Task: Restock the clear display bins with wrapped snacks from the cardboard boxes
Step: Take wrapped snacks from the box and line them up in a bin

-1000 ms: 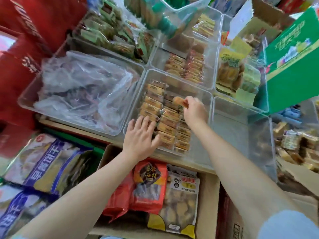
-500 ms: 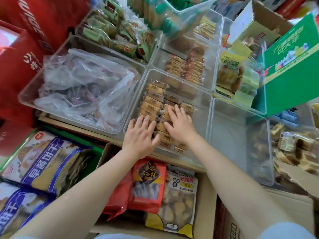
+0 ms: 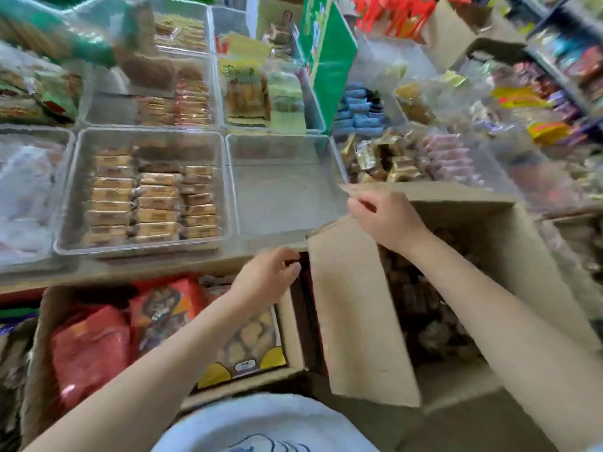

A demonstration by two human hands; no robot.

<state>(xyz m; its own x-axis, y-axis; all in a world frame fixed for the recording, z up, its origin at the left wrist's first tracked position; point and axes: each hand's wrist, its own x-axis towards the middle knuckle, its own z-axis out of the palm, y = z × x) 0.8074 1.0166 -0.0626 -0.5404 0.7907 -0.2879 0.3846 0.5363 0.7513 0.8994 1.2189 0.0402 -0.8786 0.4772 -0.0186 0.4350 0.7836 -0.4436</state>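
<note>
We are pinching the flap point(image 3: 359, 308) with right hand point(image 3: 385, 220), left hand point(image 3: 264, 278) curled at its edge; it may tear or spring back.

Matt brown cardboard box point(image 3: 365, 321); clear, seemingly glossy plastic bins point(image 3: 287, 197).

A green carton point(image 3: 329, 57) stands upright behind the bins; red packets point(image 3: 398, 11) hang at the top; a white shirt point(image 3: 261, 425) fills the bottom edge.
</note>
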